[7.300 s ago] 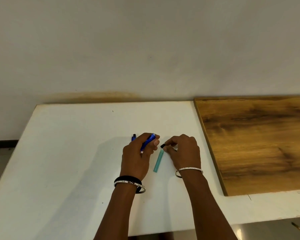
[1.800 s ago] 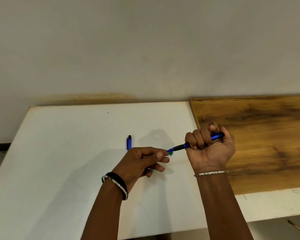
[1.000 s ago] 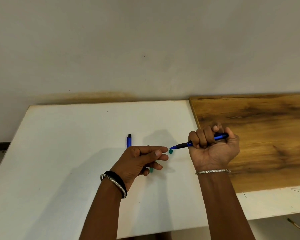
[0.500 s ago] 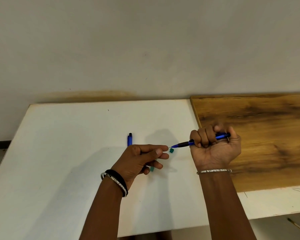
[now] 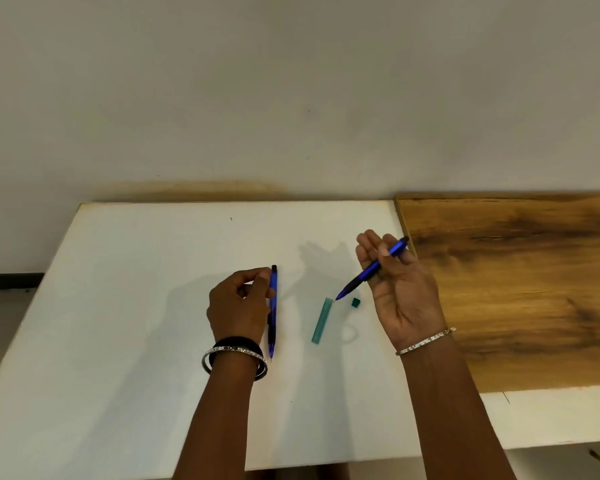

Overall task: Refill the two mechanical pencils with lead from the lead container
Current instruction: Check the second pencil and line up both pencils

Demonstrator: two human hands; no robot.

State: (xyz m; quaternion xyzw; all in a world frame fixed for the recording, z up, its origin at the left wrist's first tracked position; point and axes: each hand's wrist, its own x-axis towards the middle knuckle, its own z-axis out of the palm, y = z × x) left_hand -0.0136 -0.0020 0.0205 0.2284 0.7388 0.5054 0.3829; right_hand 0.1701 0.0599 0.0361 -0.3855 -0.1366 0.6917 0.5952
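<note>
Having laid the slim teal lead container (image 5: 322, 320) on the white table (image 5: 136, 306) at frame centre, the left hand (image 5: 238, 306) now pinches the second blue mechanical pencil (image 5: 273, 306) just left of it, while the right hand (image 5: 399, 289), its fist loosened, thumb-clamps the first blue mechanical pencil (image 5: 374, 268), apparently refilled.

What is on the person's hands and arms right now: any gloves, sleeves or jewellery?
No gloves or sleeves are in view; both forearms are bare. The left hand has a wide black band at the wrist, with thin silver studded bangles beside it. The right hand has one thin silver studded bracelet at the wrist.
</note>
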